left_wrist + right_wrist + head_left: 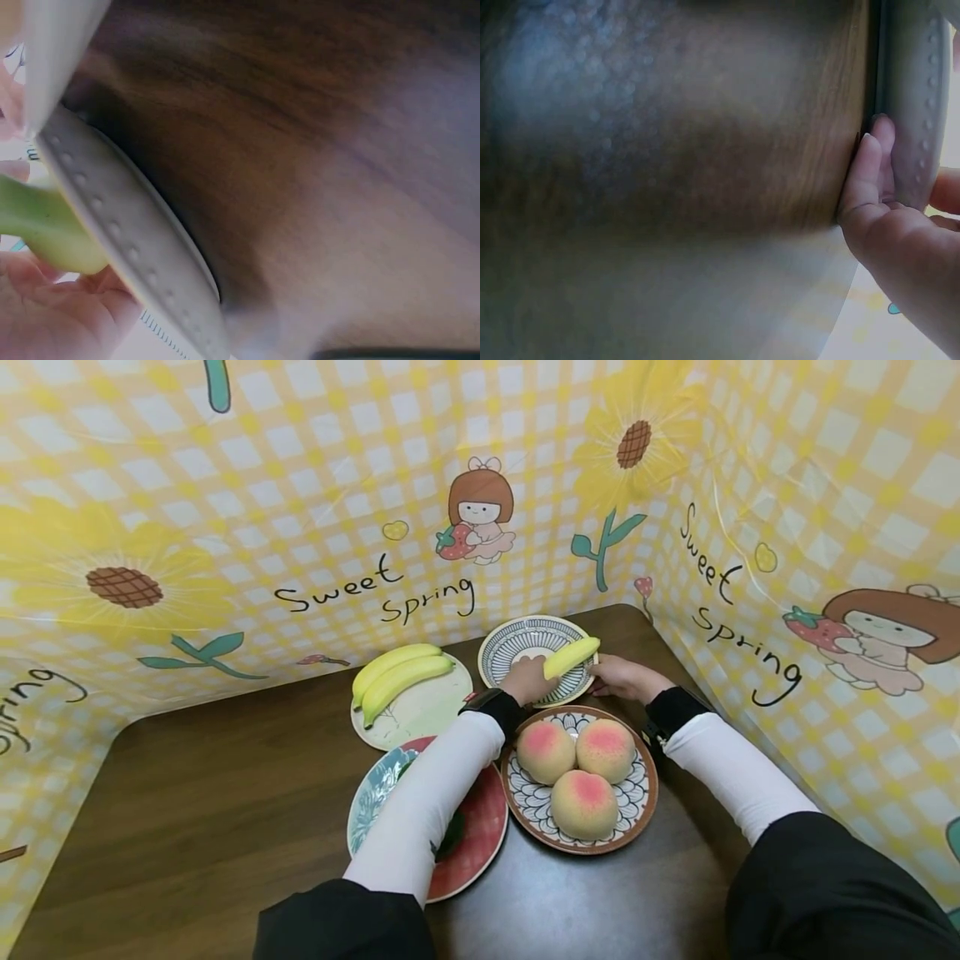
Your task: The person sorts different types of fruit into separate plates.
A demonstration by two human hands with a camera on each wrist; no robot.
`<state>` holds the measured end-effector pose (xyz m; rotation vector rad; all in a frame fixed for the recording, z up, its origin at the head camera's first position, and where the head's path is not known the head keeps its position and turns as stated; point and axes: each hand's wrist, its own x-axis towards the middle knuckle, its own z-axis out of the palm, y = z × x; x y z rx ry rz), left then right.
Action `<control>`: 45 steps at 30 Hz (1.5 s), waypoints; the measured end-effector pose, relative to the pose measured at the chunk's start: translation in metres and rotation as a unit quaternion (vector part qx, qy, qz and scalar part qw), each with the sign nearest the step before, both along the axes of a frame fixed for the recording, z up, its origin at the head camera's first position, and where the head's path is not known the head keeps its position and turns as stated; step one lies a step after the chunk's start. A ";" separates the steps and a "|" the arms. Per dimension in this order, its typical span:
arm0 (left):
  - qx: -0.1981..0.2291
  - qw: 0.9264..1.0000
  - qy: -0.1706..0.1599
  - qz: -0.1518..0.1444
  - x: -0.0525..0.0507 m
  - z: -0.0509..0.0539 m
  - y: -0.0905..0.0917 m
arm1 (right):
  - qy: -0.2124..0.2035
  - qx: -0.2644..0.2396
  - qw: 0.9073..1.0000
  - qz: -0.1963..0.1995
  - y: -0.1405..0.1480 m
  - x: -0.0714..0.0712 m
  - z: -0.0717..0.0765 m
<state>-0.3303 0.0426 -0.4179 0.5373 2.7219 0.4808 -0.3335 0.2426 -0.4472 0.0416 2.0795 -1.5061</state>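
Note:
A yellow banana (572,656) lies across the right part of a shallow dish (504,642) with dark radiating lines, at the back of the table. My left hand (527,679) is over this dish and grips the banana by its near end; in the left wrist view a greenish banana end (71,232) sits between the fingers, behind the dish's beaded outer wall (139,232). At the dish's right edge, my right hand (624,678) holds the rim. The right wrist view shows fingers (866,169) against the outside of the dish's wall (915,97), near the table.
Left of the dish, a pale plate (405,727) bears more bananas (401,672). In front stands a brown-rimmed plate (521,814) with three peaches (585,804). My left forearm crosses above a red and blue plate (480,835), partly hiding something dark green. Checked cloth walls (300,510) border the table.

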 end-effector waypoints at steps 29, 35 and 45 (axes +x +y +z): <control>0.049 0.996 0.003 0.069 -0.030 0.057 -0.213 | 0.001 0.008 1.000 0.008 -0.001 0.004 0.003; 0.036 0.994 -0.012 0.102 -0.020 0.041 -0.245 | -0.002 0.010 1.000 0.009 -0.001 0.006 0.004; -0.072 0.992 0.038 0.096 -0.019 0.012 -0.238 | 0.008 0.010 1.000 0.009 -0.001 0.006 0.001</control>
